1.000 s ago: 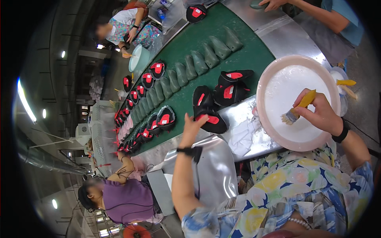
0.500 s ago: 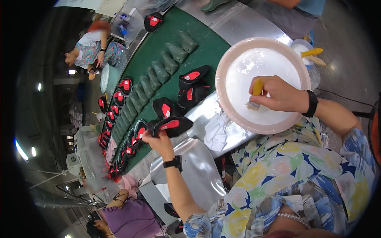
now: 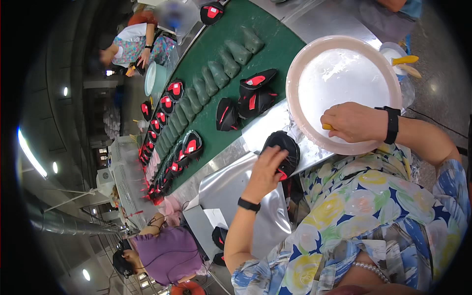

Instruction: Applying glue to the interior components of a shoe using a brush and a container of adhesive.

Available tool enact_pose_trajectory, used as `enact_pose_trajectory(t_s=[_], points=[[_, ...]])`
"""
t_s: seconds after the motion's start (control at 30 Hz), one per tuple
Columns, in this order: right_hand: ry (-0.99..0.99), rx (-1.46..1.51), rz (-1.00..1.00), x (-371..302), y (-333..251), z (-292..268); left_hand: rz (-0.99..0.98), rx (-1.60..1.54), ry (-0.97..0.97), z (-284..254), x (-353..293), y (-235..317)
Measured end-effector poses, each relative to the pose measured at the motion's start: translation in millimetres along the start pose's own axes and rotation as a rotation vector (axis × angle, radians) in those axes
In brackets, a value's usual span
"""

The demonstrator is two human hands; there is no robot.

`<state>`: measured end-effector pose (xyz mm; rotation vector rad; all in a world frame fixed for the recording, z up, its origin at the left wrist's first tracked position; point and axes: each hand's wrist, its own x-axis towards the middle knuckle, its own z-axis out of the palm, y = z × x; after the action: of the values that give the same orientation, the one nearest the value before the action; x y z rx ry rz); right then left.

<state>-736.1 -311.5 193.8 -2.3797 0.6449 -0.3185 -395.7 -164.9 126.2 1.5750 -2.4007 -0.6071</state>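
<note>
A black shoe upper (image 3: 291,150) with red lining is in my left hand (image 3: 268,172), just left of the basin's near rim. The fingers lie over its dark side, with the thumb side partly hidden. Inside the wide beige basin (image 3: 295,78) is white liquid (image 3: 354,78). My right hand (image 3: 351,122) is closed over the near part of this basin. A bit of yellow brush handle (image 3: 327,127) shows at its fingers; the bristles are hidden by the hand.
Grey-green shoe lasts (image 3: 219,73) and more black uppers (image 3: 258,101) line the green conveyor belt (image 3: 275,34). Beyond the basin stands a small tub (image 3: 392,51) with a yellow-handled brush (image 3: 405,59). Co-workers sit at far left, one near a pale green basin (image 3: 155,78), another in purple (image 3: 169,253).
My left hand has brought the shoe upper from over the belt rightward to the basin's edge and turned it. My right hand has rolled over, covering the brush. The whole view has shifted.
</note>
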Motion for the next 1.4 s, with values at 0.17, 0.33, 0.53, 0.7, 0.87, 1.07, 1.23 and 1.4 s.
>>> enact_pose_trajectory(t_s=[0.17,0.33,0.53,0.7,0.87,1.07,1.23,1.4], points=[[0.116,-0.072,0.086,-14,18,-34,-0.17,-0.242,-0.029,-21,21,-25],[0.478,0.061,0.008,-21,30,-77,-0.353,-1.026,0.293,-91,45,1],[0.507,0.437,-0.297,27,2,-90,-0.25,-1.064,0.2,-87,77,41],[0.61,0.207,-0.091,17,6,-91,-0.072,-0.598,0.464,-58,90,35],[0.662,0.381,0.201,9,-3,-78,-0.032,-0.536,0.693,-24,93,46],[0.648,0.593,0.354,5,-11,-56,0.023,-0.37,0.941,-21,113,44],[0.584,0.761,0.315,3,-11,-41,0.078,-0.128,1.053,-33,126,32],[0.717,0.533,0.024,-4,-2,-54,-0.248,-1.044,0.783,-35,120,24]])
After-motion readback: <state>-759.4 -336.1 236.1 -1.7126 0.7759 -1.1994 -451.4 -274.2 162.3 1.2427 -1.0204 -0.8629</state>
